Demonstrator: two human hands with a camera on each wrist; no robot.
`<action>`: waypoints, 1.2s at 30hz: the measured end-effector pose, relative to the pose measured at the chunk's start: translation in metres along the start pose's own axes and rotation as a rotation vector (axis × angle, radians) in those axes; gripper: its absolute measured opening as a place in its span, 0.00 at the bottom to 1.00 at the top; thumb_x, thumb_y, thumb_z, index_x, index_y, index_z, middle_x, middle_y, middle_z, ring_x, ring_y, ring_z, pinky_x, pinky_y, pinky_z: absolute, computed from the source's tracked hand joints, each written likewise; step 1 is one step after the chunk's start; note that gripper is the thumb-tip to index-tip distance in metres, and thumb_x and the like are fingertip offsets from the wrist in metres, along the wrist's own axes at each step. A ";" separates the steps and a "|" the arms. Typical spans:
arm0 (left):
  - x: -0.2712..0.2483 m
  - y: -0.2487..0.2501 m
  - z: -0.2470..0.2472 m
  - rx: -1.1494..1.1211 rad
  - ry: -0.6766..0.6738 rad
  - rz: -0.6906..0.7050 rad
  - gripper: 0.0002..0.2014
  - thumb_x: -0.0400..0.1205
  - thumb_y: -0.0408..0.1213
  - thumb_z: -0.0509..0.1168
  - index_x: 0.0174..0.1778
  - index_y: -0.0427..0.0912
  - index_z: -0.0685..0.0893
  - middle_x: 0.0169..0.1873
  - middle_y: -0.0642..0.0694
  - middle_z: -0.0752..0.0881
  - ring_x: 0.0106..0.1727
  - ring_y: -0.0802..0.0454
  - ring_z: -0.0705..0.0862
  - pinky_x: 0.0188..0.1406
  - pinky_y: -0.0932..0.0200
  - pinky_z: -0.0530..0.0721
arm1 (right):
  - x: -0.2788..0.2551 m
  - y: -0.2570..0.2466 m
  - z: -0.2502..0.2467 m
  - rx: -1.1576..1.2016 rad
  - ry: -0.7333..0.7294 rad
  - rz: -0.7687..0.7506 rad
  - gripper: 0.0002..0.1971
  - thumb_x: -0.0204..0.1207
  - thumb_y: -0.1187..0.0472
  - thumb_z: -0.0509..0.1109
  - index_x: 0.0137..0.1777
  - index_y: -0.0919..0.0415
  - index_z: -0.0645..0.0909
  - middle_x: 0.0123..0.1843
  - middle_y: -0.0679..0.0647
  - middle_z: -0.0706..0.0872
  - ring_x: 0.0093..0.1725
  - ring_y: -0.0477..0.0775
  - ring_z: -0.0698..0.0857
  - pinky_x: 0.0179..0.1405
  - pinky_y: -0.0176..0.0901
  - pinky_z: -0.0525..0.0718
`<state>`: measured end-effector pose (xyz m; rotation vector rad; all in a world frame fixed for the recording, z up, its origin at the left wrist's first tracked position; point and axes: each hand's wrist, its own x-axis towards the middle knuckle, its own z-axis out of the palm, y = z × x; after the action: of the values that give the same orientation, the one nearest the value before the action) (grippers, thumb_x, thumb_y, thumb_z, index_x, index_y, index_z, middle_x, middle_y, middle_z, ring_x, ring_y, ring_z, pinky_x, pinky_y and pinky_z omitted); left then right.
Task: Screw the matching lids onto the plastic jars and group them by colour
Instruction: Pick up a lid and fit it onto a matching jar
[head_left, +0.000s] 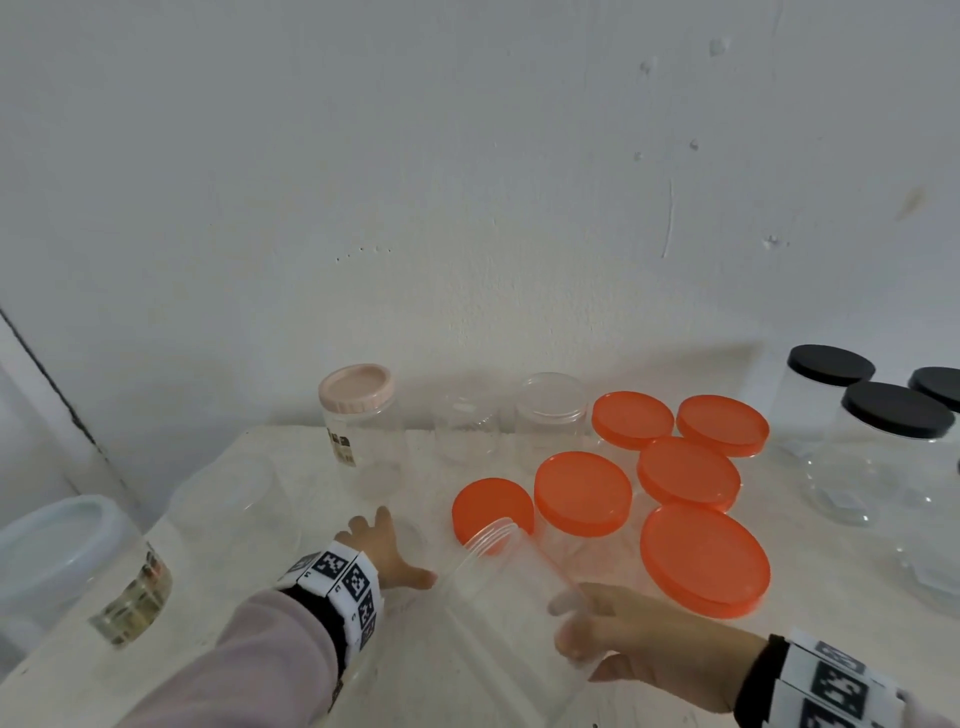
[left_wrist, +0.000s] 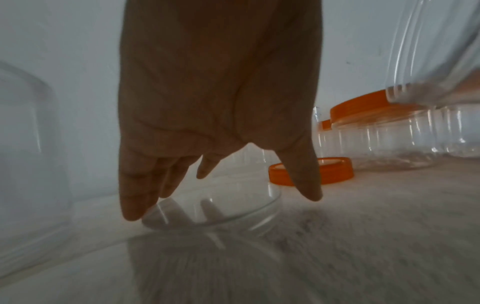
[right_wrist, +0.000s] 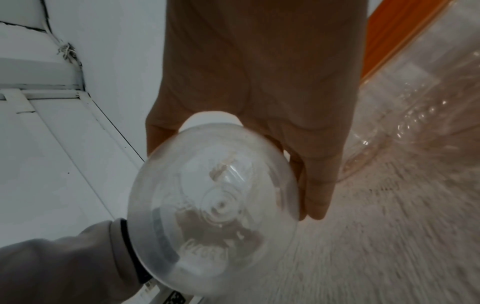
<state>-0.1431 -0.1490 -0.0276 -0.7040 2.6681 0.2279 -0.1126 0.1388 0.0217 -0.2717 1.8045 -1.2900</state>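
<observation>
the left hand (left_wrist: 218, 98) hangs with straight fingers (left_wrist: 135, 205) just over a clear lid (left_wrist: 215, 207) lying flat on the desk (left_wrist: 363, 236). the right hand (head_left: 660, 649) grips the open jar (head_left: 509, 613) (mouth tilted away) just beside, right of those fingers.

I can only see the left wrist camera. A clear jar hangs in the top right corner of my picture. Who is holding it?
Observer: The person's right hand grips the clear jar by its base. The jar is tilted, with its open mouth pointing away from the person.
Operator: I only see orange lids. Are there other colours?
Observer: Yes. A pink-lidded jar stands at the back, and black-lidded jars are at the far right.
Operator: How many orange-lidded jars are there?
Observer: There are five orange-lidded jars, grouped together, and one loose orange lid on the table.
</observation>
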 end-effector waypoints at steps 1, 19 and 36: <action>-0.002 0.001 0.002 0.021 0.014 -0.006 0.56 0.71 0.66 0.69 0.83 0.41 0.44 0.78 0.36 0.60 0.79 0.36 0.63 0.76 0.46 0.65 | -0.001 0.000 0.000 -0.015 0.005 -0.003 0.41 0.51 0.43 0.79 0.67 0.55 0.74 0.63 0.54 0.81 0.63 0.48 0.82 0.70 0.46 0.79; -0.028 -0.003 -0.022 -0.286 0.126 0.056 0.52 0.70 0.67 0.69 0.81 0.40 0.54 0.73 0.36 0.67 0.74 0.40 0.70 0.72 0.47 0.72 | 0.011 0.016 -0.006 -0.269 0.117 -0.095 0.51 0.55 0.52 0.87 0.75 0.45 0.60 0.64 0.45 0.72 0.63 0.43 0.74 0.61 0.37 0.78; -0.115 0.023 -0.034 -0.477 0.160 0.526 0.48 0.54 0.81 0.60 0.68 0.59 0.67 0.62 0.56 0.67 0.59 0.63 0.71 0.52 0.66 0.70 | 0.032 0.037 -0.004 -0.407 0.116 -0.181 0.60 0.58 0.57 0.87 0.82 0.49 0.47 0.81 0.45 0.62 0.73 0.45 0.66 0.72 0.37 0.66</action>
<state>-0.0731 -0.0864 0.0502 -0.1228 2.9307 1.0064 -0.1233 0.1378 -0.0264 -0.6057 2.1772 -1.0651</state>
